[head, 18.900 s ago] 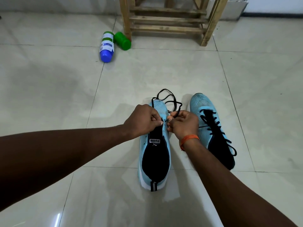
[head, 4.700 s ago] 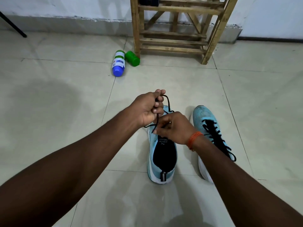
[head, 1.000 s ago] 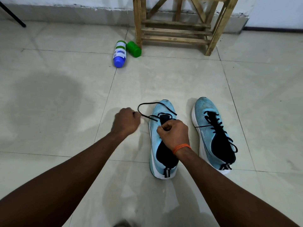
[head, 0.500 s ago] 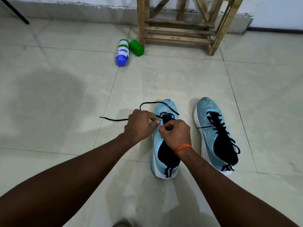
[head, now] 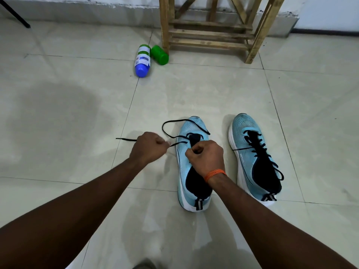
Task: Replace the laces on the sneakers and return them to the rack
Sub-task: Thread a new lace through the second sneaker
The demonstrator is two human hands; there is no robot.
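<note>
in the head view, the left hand (head: 148,147) pinched the lace (head: 126,139), the right hand (head: 206,154) gripped the shoe (head: 191,127) mid-floor, barely threaded; the other shoe (head: 250,129) beside it looked laced, and both awaited return to the rack (head: 209,33).

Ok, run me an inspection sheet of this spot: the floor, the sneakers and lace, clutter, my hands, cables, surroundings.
Surface: pale glossy tiled floor, with a dull patch at the left.
Job's things: half-laced sneaker with the black lace threaded only near the toe, a loose loop lying on the floor; laced sneaker beside it, apart; wooden rack behind, no shoes on the slats in view.
Clutter: blue-capped bottle and green bottle lying by the rack's leg.
Hands: left hand pinches the lace, drawn out leftward; right hand grips the half-laced sneaker at its tongue.
Cables: nothing seen.
Surroundings: wall with grey skirting; black rod at the top left.
</note>
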